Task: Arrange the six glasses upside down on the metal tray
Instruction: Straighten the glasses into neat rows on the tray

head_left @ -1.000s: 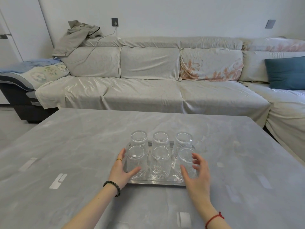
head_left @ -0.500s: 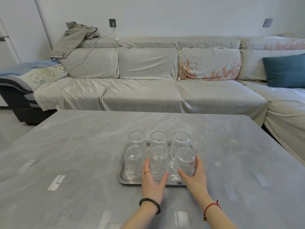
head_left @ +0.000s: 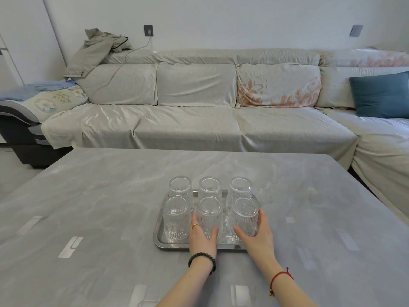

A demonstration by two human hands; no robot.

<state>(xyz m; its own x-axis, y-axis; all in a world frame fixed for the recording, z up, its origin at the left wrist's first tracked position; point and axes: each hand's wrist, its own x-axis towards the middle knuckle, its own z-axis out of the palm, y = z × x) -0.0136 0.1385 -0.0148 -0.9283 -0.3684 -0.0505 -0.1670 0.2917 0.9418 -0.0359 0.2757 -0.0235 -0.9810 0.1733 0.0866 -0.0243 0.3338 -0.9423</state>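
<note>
Several clear ribbed glasses stand upside down in two rows on the metal tray (head_left: 159, 239) in the middle of the grey table. My left hand (head_left: 202, 238) wraps around the front middle glass (head_left: 209, 214). My right hand (head_left: 256, 237) cups the front right glass (head_left: 244, 216), thumb on its near side and fingers on its right side. The front left glass (head_left: 176, 217) stands free. Free too are the back row's left glass (head_left: 179, 188), middle glass (head_left: 209, 187) and right glass (head_left: 240, 188).
The grey marble-look table (head_left: 110, 207) stretches wide on both sides of the tray. Behind it runs a long covered sofa (head_left: 194, 120) with a blue cushion (head_left: 381, 95) at the right and a jacket (head_left: 97, 49) on its left back.
My left hand moved right from the front left glass to the front middle glass. My right hand closed in on the front right glass.
</note>
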